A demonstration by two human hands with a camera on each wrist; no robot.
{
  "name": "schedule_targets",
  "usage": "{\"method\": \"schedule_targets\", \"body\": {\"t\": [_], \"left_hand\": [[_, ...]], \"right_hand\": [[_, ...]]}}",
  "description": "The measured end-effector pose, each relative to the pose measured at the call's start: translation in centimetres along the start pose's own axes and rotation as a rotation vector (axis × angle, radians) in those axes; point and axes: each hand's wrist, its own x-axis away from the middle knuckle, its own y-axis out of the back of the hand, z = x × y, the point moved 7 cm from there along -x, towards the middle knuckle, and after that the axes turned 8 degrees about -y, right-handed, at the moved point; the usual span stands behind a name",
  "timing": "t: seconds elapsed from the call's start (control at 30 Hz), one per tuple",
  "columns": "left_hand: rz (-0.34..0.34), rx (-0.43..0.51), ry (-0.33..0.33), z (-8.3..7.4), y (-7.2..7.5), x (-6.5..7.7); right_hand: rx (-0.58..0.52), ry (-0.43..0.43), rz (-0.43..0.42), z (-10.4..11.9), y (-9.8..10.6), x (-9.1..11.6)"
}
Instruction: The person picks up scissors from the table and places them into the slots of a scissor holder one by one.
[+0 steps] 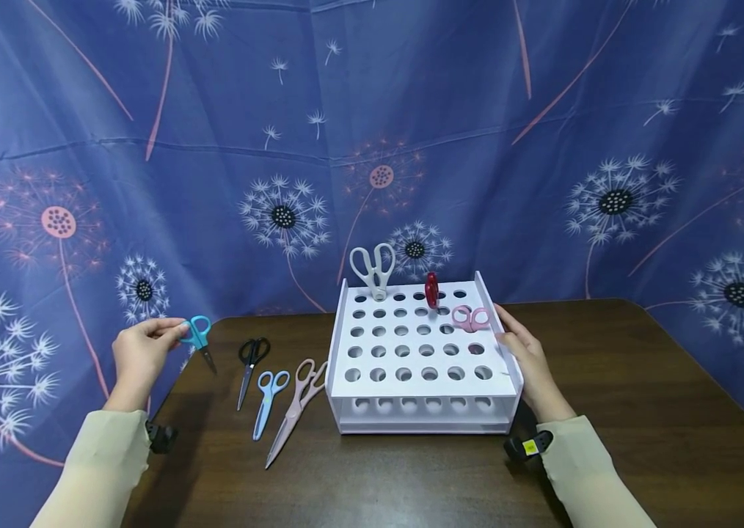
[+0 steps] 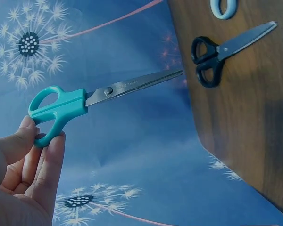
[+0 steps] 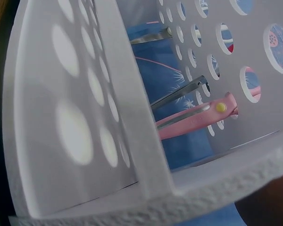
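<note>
My left hand (image 1: 144, 353) pinches a pair of teal-handled scissors (image 2: 61, 110) by one finger loop, raised by the table's left edge with the blades angled down. On the right, my right hand (image 1: 527, 352) holds the side wall of a white rack (image 1: 425, 381) with rows of round holes. White scissors (image 1: 373, 271), red-handled scissors (image 1: 432, 290) and pink scissors (image 1: 469, 318) stand in holes toward the rack's back and right. Seen from the right wrist, the pink scissors' sheath (image 3: 193, 117) and metal blades hang below the top plate.
Between my left hand and the rack lie black scissors (image 1: 252, 361), light blue scissors (image 1: 269, 400) and large pale pink scissors (image 1: 296, 411) on the brown wooden table (image 1: 636, 411). A blue dandelion-print cloth (image 1: 511, 198) hangs behind the table.
</note>
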Motion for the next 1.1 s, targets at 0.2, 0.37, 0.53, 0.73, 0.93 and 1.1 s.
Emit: {"method": "schedule_targets", "body": {"t": [0.2,0.37,0.53,0.73,0.93,1.1], "left_hand": [[-0.008,0.032,0.001,-0.4,0.0,-0.2],[-0.021,0.053,0.013,-0.5,0.1,-0.1],[-0.051,0.039,0.009,-1.1,0.8,0.2],[-0.097,0.094,0.006,-1.8,1.4,0.3],[-0.143,0.151,-0.018,-2.6,1.8,0.3],[-0.138,0.132,-0.041,-3.2,1.8,0.3]], "right_hand": [[-0.005,0.000,0.000,0.0,-0.1,0.1],[0.005,-0.012,-0.001,-0.3,-0.1,0.1],[0.013,-0.017,-0.004,-0.5,-0.1,0.2],[0.017,-0.020,-0.005,-0.4,0.1,0.1],[0.011,-0.020,-0.013,-0.2,0.1,0.0],[0.005,0.027,-0.002,0.1,0.0,0.0]]}}
